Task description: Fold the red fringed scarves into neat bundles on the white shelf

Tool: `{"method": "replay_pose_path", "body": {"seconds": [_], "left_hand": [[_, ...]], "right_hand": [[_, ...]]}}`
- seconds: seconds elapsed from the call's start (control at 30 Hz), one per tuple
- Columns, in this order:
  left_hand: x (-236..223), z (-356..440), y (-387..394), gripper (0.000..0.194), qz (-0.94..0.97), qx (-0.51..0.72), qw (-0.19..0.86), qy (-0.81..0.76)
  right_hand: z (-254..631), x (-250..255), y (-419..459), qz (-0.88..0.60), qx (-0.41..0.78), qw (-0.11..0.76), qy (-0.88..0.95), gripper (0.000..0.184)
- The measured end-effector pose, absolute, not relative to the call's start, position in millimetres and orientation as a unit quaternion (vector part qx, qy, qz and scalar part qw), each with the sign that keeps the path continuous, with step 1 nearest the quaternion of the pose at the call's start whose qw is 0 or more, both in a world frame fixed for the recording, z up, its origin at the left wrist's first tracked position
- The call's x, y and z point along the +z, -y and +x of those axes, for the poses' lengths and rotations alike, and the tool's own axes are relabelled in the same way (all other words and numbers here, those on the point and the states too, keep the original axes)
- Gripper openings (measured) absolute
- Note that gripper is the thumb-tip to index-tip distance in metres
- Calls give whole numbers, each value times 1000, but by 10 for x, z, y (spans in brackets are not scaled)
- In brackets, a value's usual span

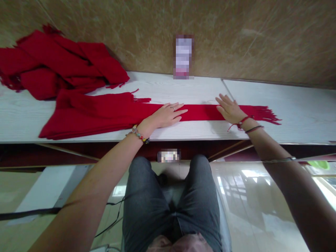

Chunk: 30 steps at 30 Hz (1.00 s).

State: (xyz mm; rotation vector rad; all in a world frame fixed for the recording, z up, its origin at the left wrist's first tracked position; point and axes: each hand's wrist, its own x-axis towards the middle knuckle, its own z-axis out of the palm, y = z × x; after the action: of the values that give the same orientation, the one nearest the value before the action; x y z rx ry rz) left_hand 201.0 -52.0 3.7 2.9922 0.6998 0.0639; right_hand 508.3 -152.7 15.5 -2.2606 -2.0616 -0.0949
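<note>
White table point(301, 117) running right across, red scarf point(202, 112) stretched along it, crumpled red cloth point(65, 66) behind its left end, left hand point(168, 114) flat on the scarf, right hand point(231, 110) fanned out over it near the fringe point(266, 113), both unclenched, gripping nothing

Dark grey trousers point(143, 199) and a beaded bracelet point(139, 134) are worn

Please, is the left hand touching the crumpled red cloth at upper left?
Apart: the head view plainly shows white tabletop between the left hand and the crumpled red cloth.
</note>
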Motion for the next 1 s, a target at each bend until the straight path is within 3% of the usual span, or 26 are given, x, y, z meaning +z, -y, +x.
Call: {"method": "replay_pose_path", "body": {"seconds": [0.27,0.8,1.0], "left_hand": [[41,2005,532,46,973,25,33,-228],[53,2009,541,46,973,24,37,-227],[35,2001,586,51,965,40,20,-258]], "right_hand": [[4537,-78,1227,-657,-8,30,753,54],[5372,-45,1532,-761,-30,11,648,52],[4644,-24,1432,-669,-44,41,741,52]]}}
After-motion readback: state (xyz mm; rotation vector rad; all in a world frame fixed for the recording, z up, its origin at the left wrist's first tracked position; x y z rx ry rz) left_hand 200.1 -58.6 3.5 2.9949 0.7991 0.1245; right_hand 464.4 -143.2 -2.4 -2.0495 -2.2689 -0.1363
